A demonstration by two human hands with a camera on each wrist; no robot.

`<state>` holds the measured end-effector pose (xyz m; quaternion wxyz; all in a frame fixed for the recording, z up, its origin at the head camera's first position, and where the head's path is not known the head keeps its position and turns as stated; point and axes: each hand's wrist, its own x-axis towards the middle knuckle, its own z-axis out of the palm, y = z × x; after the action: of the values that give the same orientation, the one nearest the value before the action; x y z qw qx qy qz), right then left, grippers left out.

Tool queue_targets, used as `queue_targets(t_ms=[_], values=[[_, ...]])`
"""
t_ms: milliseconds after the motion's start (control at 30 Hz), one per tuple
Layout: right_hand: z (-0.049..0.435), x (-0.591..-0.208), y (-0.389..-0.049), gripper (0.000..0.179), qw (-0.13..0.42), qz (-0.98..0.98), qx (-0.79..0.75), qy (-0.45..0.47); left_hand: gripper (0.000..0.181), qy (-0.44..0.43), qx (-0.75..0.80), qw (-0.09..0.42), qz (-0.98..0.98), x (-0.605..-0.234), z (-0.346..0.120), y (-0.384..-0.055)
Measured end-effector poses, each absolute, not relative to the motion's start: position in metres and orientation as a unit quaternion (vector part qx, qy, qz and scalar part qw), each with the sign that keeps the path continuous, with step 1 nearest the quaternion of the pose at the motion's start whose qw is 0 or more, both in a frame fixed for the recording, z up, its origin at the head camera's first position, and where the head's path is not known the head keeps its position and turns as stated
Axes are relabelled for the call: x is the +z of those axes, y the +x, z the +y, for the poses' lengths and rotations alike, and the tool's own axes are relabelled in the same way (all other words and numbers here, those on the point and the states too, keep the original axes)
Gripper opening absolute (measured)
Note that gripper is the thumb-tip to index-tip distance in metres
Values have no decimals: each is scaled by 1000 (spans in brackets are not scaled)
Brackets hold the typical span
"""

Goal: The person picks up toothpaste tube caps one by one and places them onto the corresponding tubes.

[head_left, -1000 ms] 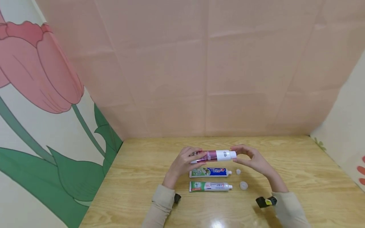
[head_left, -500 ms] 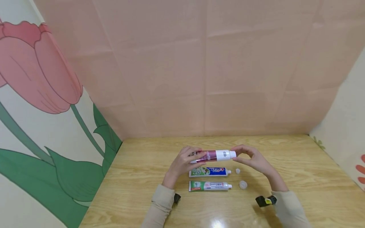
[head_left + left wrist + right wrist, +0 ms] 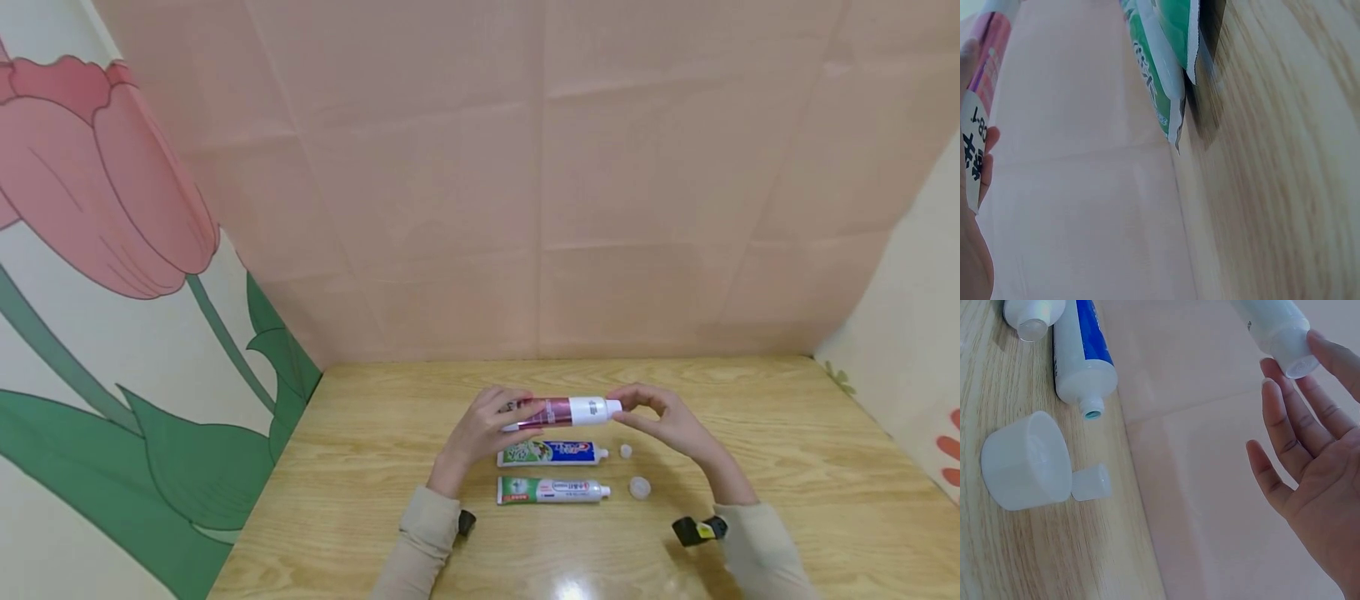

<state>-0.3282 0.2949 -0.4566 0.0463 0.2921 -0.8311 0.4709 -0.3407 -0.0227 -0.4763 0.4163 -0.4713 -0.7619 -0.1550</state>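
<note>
My left hand (image 3: 483,425) grips a maroon and white toothpaste tube (image 3: 558,411) by its flat end, raised level above the table. At the tube's other end, my right hand (image 3: 663,421) pinches the white cap (image 3: 1291,356) between thumb and fingertips. The cap sits on the tube. Below lie a blue and green toothpaste tube (image 3: 551,452) and a green and white toothpaste tube (image 3: 553,490), side by side with bare nozzles. A small white cap (image 3: 626,451) and a larger translucent cap (image 3: 640,487) stand to the right of their nozzles.
The wooden table (image 3: 337,500) meets a pink sheet-covered wall (image 3: 540,250) at the back. A painted tulip mural (image 3: 105,175) covers the left wall. Wrist cameras are strapped at both sleeves.
Both hands stay almost in place on the raised tube and its cap. The tubes and caps on the table have not moved.
</note>
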Motion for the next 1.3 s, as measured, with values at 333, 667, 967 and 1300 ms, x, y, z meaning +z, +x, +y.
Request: queue_targets(t_ms=[333, 667, 967, 1300], values=[[299, -468, -336, 23, 25, -815, 495, 300, 51, -473, -146, 415, -763, -476, -21, -340], [298, -467, -338, 19, 8, -808, 507, 299, 49, -479, -136, 422, -758, -476, -20, -341], [296, -466, -339, 18, -2, -773, 536, 340, 48, -479, -138, 422, -758, -476, -20, -340], [294, -465, -337, 19, -8, -764, 547, 342, 48, -475, -142, 419, -760, -478, -20, -339]])
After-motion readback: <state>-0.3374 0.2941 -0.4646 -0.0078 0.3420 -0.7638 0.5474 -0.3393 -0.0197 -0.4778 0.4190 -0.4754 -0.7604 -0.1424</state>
